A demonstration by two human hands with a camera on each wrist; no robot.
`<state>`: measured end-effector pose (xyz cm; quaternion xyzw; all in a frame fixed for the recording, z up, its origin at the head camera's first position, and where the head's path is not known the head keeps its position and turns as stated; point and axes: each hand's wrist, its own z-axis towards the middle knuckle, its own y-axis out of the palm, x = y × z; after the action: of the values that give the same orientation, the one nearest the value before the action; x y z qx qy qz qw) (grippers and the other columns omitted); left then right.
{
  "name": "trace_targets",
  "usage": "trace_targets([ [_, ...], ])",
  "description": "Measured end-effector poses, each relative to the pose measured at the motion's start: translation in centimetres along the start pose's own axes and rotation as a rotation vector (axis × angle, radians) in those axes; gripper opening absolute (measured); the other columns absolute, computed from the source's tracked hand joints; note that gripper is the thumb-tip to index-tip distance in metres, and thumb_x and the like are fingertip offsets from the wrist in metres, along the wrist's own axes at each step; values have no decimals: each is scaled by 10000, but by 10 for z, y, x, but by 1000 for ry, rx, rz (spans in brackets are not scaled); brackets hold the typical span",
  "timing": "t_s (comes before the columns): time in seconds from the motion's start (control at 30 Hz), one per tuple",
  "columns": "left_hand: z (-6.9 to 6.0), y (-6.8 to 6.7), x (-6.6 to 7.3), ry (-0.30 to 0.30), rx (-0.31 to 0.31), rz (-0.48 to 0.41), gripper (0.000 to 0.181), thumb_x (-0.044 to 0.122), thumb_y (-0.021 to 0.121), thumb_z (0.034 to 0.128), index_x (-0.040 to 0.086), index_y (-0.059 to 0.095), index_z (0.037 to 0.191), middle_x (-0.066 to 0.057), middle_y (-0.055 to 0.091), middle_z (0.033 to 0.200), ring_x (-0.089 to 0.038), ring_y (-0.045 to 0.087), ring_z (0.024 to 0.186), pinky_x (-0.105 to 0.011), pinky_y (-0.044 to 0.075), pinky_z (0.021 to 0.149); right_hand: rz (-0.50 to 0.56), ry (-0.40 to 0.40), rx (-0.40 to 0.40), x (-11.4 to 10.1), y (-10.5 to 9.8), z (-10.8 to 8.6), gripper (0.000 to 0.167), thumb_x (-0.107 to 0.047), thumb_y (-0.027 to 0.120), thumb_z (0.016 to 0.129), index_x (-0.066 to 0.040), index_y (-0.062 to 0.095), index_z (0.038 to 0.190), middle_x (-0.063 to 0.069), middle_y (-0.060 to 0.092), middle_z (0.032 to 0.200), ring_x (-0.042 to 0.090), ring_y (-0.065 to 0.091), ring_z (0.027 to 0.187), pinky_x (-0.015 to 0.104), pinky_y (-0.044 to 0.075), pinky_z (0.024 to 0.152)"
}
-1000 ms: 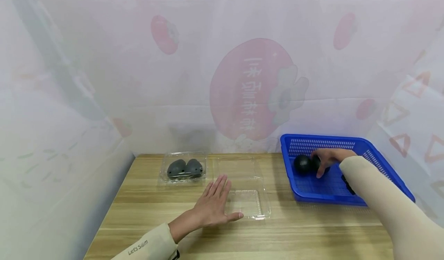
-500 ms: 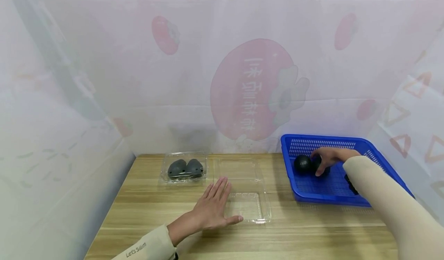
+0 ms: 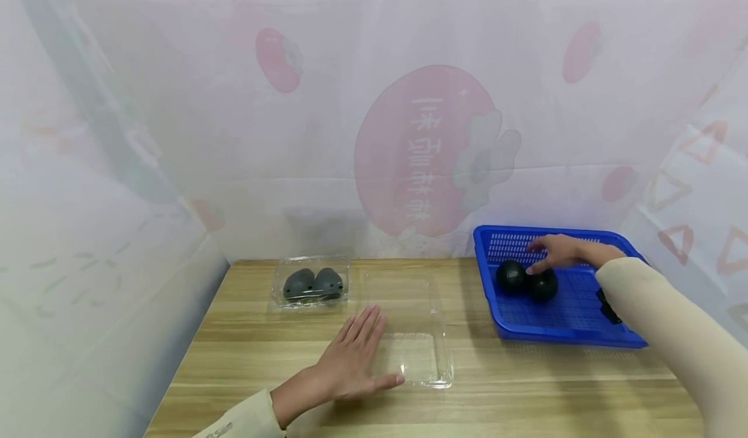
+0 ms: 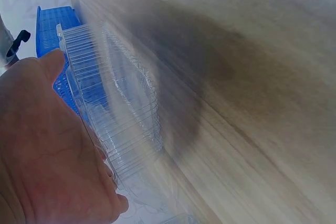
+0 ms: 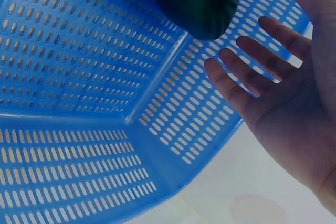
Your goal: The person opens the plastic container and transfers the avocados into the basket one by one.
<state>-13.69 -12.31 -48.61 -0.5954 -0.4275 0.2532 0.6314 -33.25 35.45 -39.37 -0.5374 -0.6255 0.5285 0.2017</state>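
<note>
Dark ball (image 3: 543, 287), more exposed, right fingers (image 5: 228, 83) lifted higher

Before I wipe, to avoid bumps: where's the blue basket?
In the head view, the blue basket is at right, under the right hand and right of the open clear container.

A wood-grain counter (image 3: 526, 396) adjoins a pale, creased backdrop sheet (image 3: 327, 146). The sheet bears a large pink-red round motif (image 3: 382, 152) with white vertical characters (image 3: 425, 159). The left side panel (image 3: 76, 334) carries green dashes (image 3: 82, 254); the right side panel (image 3: 710, 185) carries orange-red triangle outlines (image 3: 678, 242).
</note>
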Motion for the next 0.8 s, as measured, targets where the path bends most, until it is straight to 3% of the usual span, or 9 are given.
trace_targets([
  [0.37, -21, -5, 0, -7, 7, 14, 1100, 781, 499, 970, 11, 180, 1688, -173, 91, 1770, -340, 114, 1635, -553, 167, 1294, -14, -62, 164, -15, -5, -2, 687, -387, 736, 1007, 105, 553, 1451, 361, 567, 1440, 572, 519, 1338, 724, 417, 1072],
  [0.6, -35, -1, -3, 24, 63, 48, 1112, 780, 529, 956, -31, 245, 1661, -203, 152, 1755, -364, 159, 1622, -566, 210, 1277, -40, -120, 284, -32, -5, -1, 631, -347, 712, 1028, 90, 552, 1454, 334, 579, 1443, 550, 521, 1349, 725, 403, 1090],
  [0.8, -47, -2, -2, 14, 41, 87, 1132, 821, 493, 947, -8, 230, 1673, -175, 144, 1766, -341, 170, 1625, -544, 221, 1279, -71, -167, 368, -46, -4, 3, 600, -307, 707, 1033, 91, 553, 1454, 329, 591, 1431, 533, 548, 1330, 708, 422, 1086],
])
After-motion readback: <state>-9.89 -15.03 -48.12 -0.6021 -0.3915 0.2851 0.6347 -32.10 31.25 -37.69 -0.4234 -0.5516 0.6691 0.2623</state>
